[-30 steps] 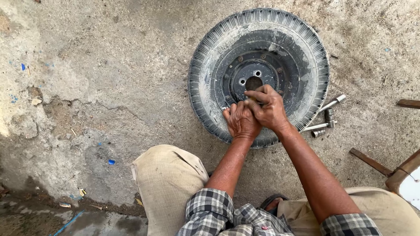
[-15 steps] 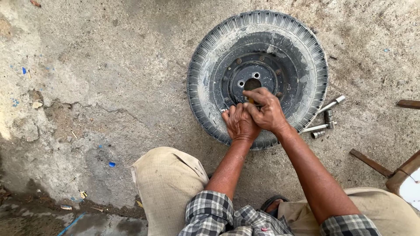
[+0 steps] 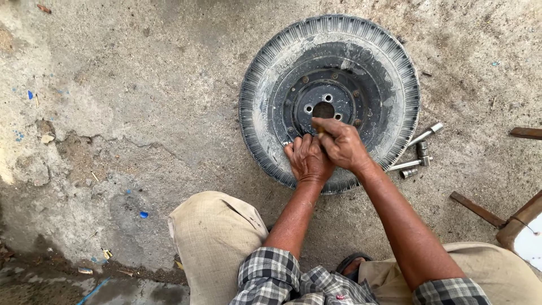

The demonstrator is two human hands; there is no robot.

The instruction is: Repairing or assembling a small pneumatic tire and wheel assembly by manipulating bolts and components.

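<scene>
A small tyre (image 3: 265,107) on a black steel rim (image 3: 293,101) lies flat on the concrete floor in front of me. Both my hands rest on the near side of the rim. My left hand (image 3: 306,161) presses down on the tyre's inner edge with fingers curled. My right hand (image 3: 341,146) overlaps it and pinches a small thin object, only its yellowish tip (image 3: 320,131) showing, against the rim near the hub hole (image 3: 323,109). What that object is cannot be told.
Several metal sockets and a wrench (image 3: 418,152) lie on the floor just right of the tyre. A wooden piece (image 3: 480,210) and a stool leg (image 3: 522,217) stand at the right edge. My knees (image 3: 212,237) sit below. The concrete at left is cracked.
Both hands have slid a little toward me and downward off the hub, uncovering the centre hole and bolt holes. The tyre has not moved.
</scene>
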